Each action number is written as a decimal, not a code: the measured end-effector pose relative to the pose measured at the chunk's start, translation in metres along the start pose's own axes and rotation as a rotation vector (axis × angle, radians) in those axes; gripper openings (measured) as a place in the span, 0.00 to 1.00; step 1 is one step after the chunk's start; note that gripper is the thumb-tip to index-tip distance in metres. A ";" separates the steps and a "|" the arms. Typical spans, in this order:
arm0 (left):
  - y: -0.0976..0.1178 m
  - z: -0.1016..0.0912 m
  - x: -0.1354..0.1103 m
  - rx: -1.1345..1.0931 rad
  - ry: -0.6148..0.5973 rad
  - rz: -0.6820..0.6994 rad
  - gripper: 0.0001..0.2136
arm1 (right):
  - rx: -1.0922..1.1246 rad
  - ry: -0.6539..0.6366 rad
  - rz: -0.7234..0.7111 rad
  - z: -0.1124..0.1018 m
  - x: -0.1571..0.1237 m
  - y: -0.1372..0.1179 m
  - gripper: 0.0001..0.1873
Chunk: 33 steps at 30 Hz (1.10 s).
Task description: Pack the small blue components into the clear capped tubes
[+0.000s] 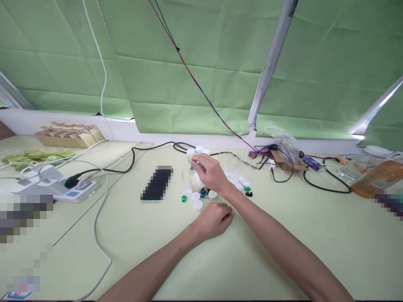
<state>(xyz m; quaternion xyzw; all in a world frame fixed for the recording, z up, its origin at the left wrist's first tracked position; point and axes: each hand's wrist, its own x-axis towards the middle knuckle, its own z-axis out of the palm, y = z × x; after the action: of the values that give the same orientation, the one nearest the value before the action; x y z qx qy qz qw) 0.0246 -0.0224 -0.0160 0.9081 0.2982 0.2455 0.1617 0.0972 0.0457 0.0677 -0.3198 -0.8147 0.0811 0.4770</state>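
My right hand (209,174) reaches across my left forearm's line, its fingers pinched on a small blue piece (192,167). Just beneath those fingertips stands a clear glass vial (187,179). Closer to me, my left hand (215,218) rests on the table with its fingers curled in; whatever they hold is hidden. White round caps (198,205) lie in front of and between the hands. Among them are a blue piece (203,193), a green piece (184,199), another green piece (247,188) and a black piece (249,194).
Clear upright vials (233,161) stand behind my right hand. A blurred dark slab (157,183) lies left of the caps. Farther left is a power strip (78,191) with cables. On the right are a cardboard box (285,161), black cable (327,184) and an orange bottle (378,178).
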 end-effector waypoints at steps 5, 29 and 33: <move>0.002 -0.001 -0.002 0.013 -0.037 0.036 0.12 | -0.099 -0.115 0.237 0.003 -0.010 0.019 0.11; 0.011 -0.002 -0.006 -0.085 -0.104 0.099 0.11 | -0.481 -0.619 0.362 0.053 0.001 0.045 0.10; 0.012 -0.002 -0.006 -0.078 -0.097 0.103 0.11 | -0.492 -0.641 0.364 0.060 0.004 0.048 0.09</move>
<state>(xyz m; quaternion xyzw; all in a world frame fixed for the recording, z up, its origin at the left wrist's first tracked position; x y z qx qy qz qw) 0.0246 -0.0348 -0.0114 0.9260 0.2330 0.2208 0.1985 0.0680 0.0959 0.0177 -0.5209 -0.8468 0.0627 0.0879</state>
